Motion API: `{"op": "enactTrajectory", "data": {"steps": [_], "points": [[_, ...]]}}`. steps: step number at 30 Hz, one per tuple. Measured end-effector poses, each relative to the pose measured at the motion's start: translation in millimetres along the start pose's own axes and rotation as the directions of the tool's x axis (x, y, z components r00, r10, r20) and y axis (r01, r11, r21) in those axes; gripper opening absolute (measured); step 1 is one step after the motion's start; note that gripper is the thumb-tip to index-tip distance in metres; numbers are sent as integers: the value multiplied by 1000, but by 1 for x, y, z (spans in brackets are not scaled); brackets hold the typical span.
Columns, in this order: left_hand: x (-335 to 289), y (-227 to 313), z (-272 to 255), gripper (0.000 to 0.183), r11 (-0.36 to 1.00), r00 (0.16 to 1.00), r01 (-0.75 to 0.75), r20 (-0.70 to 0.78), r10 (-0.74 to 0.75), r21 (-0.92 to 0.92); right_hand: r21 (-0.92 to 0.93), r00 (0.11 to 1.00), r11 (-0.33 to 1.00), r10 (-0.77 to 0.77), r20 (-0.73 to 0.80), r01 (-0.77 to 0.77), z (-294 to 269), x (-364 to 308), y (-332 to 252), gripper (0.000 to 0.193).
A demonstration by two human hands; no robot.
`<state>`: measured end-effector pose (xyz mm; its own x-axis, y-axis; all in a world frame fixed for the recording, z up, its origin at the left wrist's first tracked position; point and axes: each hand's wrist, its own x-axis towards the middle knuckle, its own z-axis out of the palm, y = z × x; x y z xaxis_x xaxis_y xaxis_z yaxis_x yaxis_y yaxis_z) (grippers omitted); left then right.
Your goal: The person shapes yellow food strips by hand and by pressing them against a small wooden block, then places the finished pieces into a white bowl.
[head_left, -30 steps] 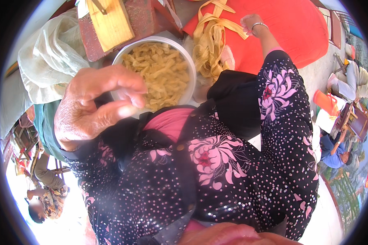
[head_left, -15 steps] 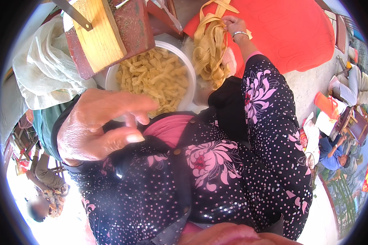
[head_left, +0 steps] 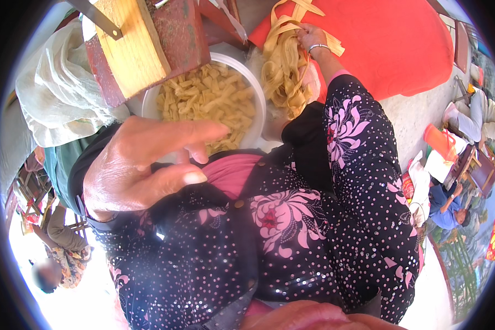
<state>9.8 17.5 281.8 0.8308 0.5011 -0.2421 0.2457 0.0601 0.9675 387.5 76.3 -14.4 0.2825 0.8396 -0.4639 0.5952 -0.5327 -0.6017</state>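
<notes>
My left hand (head_left: 148, 162) is raised close in front of my chest, its thumb and forefinger apart and nothing between them. Behind it stands a white tub (head_left: 258, 93) of short, cut tan pieces (head_left: 203, 99). My right hand (head_left: 312, 37), with a bracelet at the wrist, is closed on long, flat tan strips (head_left: 285, 71). The rest of that bundle hangs in loops beside the tub, and a few strip ends lie over a red cloth (head_left: 385, 47). What the strips are made of I cannot tell.
A metal blade (head_left: 102, 19) stands over a wooden block (head_left: 132, 49) on a dark red bench (head_left: 187, 38) above the tub. Whitish mesh cloth (head_left: 60, 88) hangs at left. Other people sit farther off at both sides, with an orange container (head_left: 439, 142) at right.
My left hand has shifted slightly to the right, its fingers still apart. My right hand has moved down a little, and strip ends now stick out farther to its right.
</notes>
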Motion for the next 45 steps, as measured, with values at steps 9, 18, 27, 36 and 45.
{"op": "enactTrajectory", "data": {"steps": [9, 18, 27, 36, 45], "points": [[16, -9, -3, 48, 995, 995, 101, 21, -101, 17, 229, 972, 956, 211, -102, -183, -6, -17, 8, 17], [27, -29, 7, 44, 992, 997, 71, -9, -73, -103, 882, 938, 423, 171, -301, 206, -7, -34, -40, 6], [48, -41, 9, 39, 978, 998, 63, 42, -56, -200, 900, 965, 357, -21, -261, 251, -55, -19, -66, 40], [56, -86, 45, 32, 931, 994, 105, 15, -107, -349, 883, 963, 390, -165, -212, 261, -78, -78, -99, 22], [61, -107, 72, 40, 810, 974, 110, -100, -203, -576, 704, 881, 546, -391, -266, 455, -64, -149, -151, 28]]}}
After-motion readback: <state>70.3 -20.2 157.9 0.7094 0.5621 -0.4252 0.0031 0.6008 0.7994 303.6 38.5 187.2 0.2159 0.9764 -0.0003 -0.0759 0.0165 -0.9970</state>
